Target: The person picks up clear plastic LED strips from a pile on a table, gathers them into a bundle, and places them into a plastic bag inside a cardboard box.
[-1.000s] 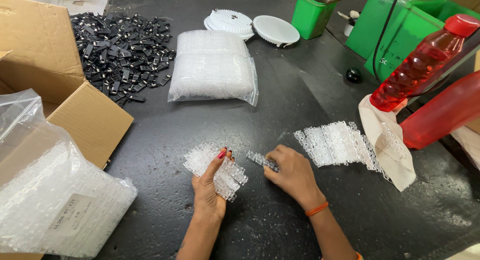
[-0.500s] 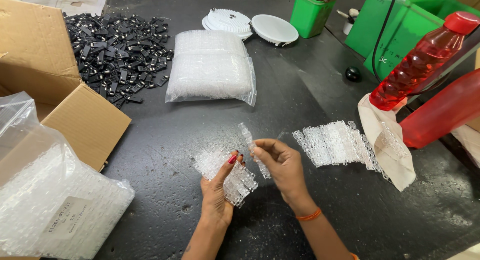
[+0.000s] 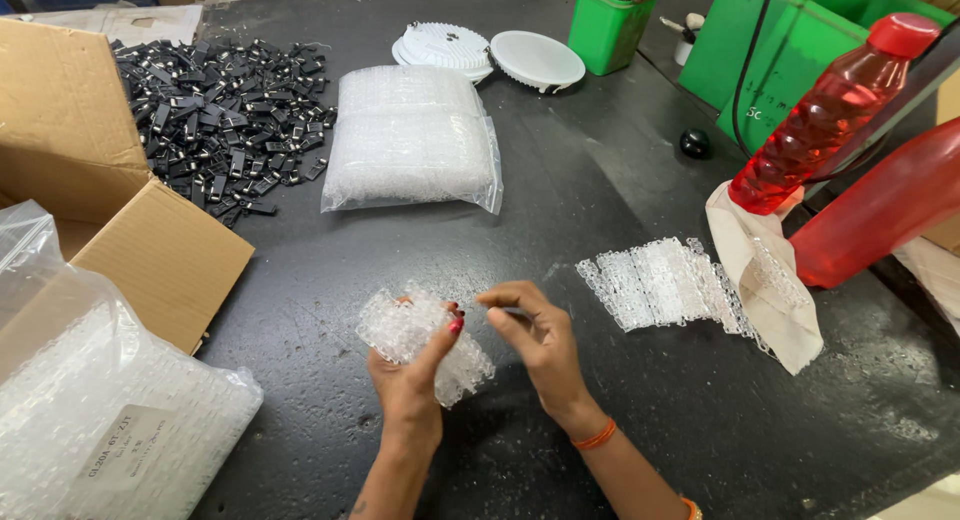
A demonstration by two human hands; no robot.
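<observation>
At the near left I see one big clear bag (image 3: 95, 420) of clear parts, propped against an open cardboard box (image 3: 110, 230), likely parked there as stock within reach. Far left lies one heap of small black clips (image 3: 215, 105), too many to count, spread loose so single pieces can be picked.

In the middle, far from me, sits one sealed clear pouch (image 3: 412, 138) of clear parts, lying flat. Behind it are two white round discs (image 3: 490, 52), one overlapping the other.

Near the middle, the left hand (image 3: 410, 375) cradles a clump of clear strips (image 3: 420, 340), fingers and thumb closed around it so the stack stays together just above the table (image 3: 600, 420). The right hand (image 3: 535, 335) sits just beside it, thumb and forefinger pinched together on what looks like one strip drawn from the clump; the piece itself is mostly hidden.

To the right, one fanned row of clear strips (image 3: 660, 285) lies flat, laid side by side; I cannot count them surely. Far right stand one green bin (image 3: 610, 25), a larger green box (image 3: 800, 50), and two red bottles (image 3: 820, 115) lying tilted over a cloth (image 3: 765, 285).
</observation>
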